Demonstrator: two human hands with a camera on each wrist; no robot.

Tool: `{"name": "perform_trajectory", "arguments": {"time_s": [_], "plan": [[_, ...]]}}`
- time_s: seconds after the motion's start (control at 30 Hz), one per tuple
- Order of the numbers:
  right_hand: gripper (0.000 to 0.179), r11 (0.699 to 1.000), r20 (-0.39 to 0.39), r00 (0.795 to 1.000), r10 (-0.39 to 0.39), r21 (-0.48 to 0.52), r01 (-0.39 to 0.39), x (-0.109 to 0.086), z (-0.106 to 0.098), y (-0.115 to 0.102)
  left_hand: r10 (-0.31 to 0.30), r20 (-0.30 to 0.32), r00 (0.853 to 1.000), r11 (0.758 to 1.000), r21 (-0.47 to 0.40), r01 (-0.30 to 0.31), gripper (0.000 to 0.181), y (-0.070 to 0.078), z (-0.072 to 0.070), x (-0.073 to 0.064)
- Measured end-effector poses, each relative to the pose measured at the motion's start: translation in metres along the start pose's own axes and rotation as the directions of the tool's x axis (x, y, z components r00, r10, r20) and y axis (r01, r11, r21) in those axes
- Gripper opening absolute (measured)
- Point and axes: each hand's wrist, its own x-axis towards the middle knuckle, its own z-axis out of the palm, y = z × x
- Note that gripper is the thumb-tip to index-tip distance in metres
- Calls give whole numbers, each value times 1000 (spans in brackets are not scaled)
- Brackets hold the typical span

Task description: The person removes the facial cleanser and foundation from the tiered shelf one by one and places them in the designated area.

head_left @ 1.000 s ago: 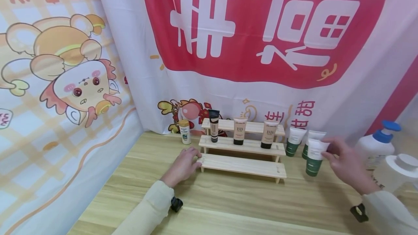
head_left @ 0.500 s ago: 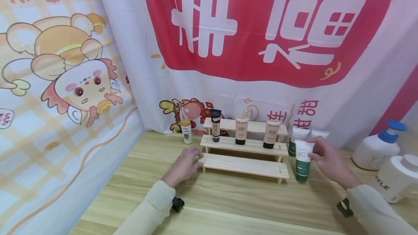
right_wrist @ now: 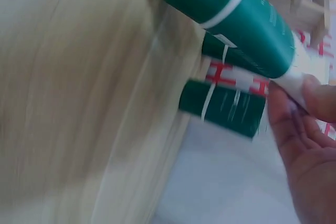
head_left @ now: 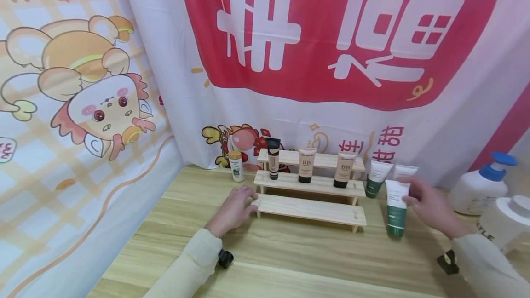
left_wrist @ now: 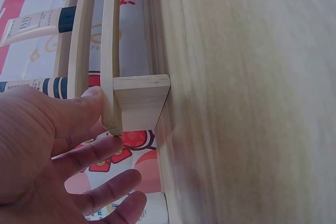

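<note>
Between thumb and fingers, my right hand (head_left: 432,206) pinches the white top end of a green-and-white squeeze tube (head_left: 396,206), which hangs cap down. The right wrist view shows its green body (right_wrist: 252,24) tilted above the wooden table. Two similar tubes stand behind it, a left one (head_left: 375,179) and a right one (head_left: 405,172), partly hidden. My left hand (head_left: 233,210) pinches the left end of the lowest tier of a wooden step rack (head_left: 306,208); thumb and index finger meet the board (left_wrist: 110,51), other fingers spread. On the middle tier stand a black tube (head_left: 273,159) and two beige BB cream tubes (head_left: 306,165).
A small white bottle with a yellow cap (head_left: 236,167) stands left of the rack. At the far right are a blue-topped pump bottle (head_left: 476,193) and a white-capped bottle (head_left: 503,222). A printed cloth (head_left: 265,91) hangs behind the table.
My right hand carried the tube left past the two standing tubes, then back a little to the right and nearer. The left hand keeps its hold on the rack.
</note>
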Motion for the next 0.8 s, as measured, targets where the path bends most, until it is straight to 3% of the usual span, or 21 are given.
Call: {"name": "perform_trajectory", "arguments": {"time_s": [0.23,0.47,0.8], "plan": [[43,993,106,989,105,-70,-98,-3,-19,24,-1,-5,1000,1000,8,2,22,-2,2,0],[49,975,198,954,223,-49,-218,8,-26,44,0,-12,1000,1000,13,0,22,-3,2,1],[48,970,246,938,244,-60,-236,26,-25,73,-4,0,1000,1000,11,4,22,1,1,1]]}}
